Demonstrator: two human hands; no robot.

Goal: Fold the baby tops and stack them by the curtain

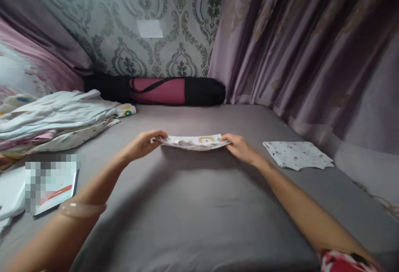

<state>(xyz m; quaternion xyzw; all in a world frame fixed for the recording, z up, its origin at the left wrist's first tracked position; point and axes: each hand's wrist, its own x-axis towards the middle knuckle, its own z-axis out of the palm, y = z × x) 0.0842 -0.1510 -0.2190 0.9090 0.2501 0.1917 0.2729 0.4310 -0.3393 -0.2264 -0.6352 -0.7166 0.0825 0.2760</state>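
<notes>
A white printed cloth (195,142) with a tan animal figure is stretched between my two hands, seen nearly edge-on just above the grey bed sheet (199,205). My left hand (148,142) pinches its left end, and my right hand (238,145) pinches its right end. The middle of the cloth sags slightly, and its shadow falls on the sheet. To the right of my right hand lies a folded white cloth (297,154) with small dark spots. What kind of garment or cloth I hold cannot be made out.
A heap of fabrics (62,114) lies at the left. Nearer are a partly blurred flat device (59,189) and a white object (11,193). A black and maroon roll bag (157,90) rests against the patterned wall. Purple curtains (280,35) hang along the right.
</notes>
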